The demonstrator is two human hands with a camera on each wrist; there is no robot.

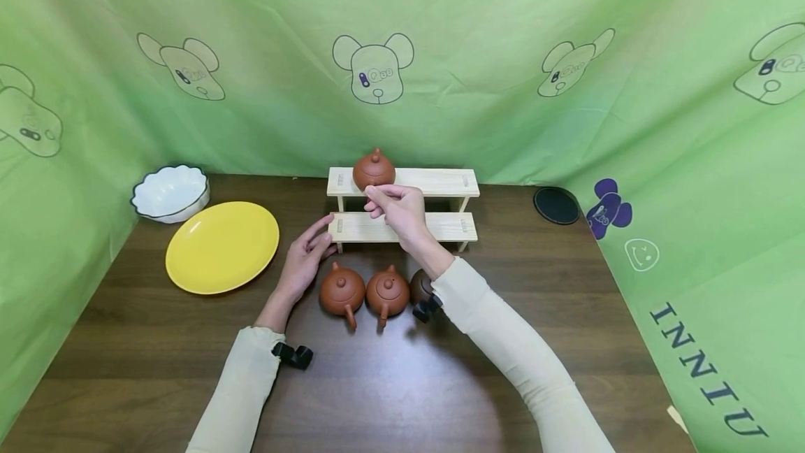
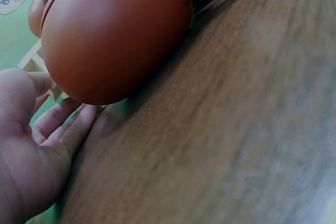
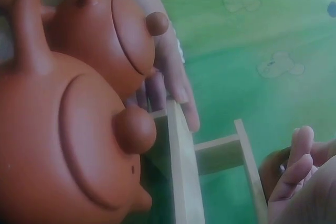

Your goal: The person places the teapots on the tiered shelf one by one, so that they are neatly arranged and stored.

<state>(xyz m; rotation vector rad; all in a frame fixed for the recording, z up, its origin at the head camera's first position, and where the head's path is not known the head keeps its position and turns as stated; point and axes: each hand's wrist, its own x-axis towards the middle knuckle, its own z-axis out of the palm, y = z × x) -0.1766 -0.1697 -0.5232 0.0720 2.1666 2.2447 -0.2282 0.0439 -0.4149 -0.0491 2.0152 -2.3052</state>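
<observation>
My right hand [image 1: 402, 214] is at the upper step of a small wooden two-step stand [image 1: 434, 180], its thumb and fingertips pinching the handle of a reddish-brown clay teapot [image 1: 374, 169] there. My left hand [image 1: 304, 261] touches the left end of the lower step [image 1: 371, 228] with its fingers extended. In front of the stand are two similar clay teapots, a left teapot [image 1: 342, 290] and a middle teapot [image 1: 387, 292]. A darker brown teapot [image 1: 420, 286] beside them is partly hidden by my right wrist. The left wrist view shows one teapot [image 2: 115, 35] close beside my left fingers.
To the left lie a yellow oval plate [image 1: 222, 248] and a white scalloped bowl [image 1: 171, 193] with a dark rim. A black round disc [image 1: 556, 205] is at the right rear. Green printed cloth [image 1: 465, 54] hangs around the brown wooden table [image 1: 402, 397].
</observation>
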